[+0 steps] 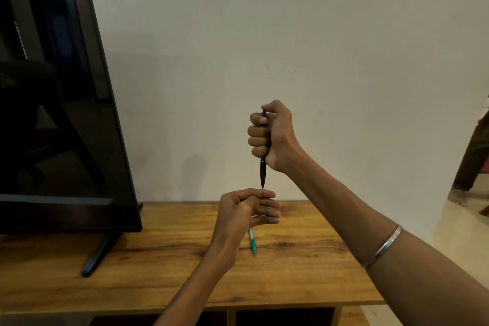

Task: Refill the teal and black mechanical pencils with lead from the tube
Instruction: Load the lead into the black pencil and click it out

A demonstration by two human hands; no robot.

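**Black pencil upright, tip meeting left fingertips**

Slim black mechanical pencil (263, 169) held vertical above the wooden counter (304, 267), long axis straight up and down, point aimed downward. Clamped in the right hand (272, 135), fingers wrapped round the upper barrel in a fist, thumb over the top end as if on the push button. Directly beneath, the left hand (246, 216), fingers (264, 194) loosely curled with the topmost one touching or just under the pencil's point; whether a lead is pinched there, too fine to tell. Probably testing the feed or pressing lead back into the tip. Next move hinges on that vertical line: tip above, left fingertips below, both needing to stay in line, or a thin lead could snap.

Teal mechanical pencil (252, 242) lying on the counter just behind the left hand, partly hidden by it, tip toward the viewer. Lead tube not visible. Silver bangle (383, 246) on the right forearm. Dark flat screen (53, 100) on a stand at the left, plain wall behind.
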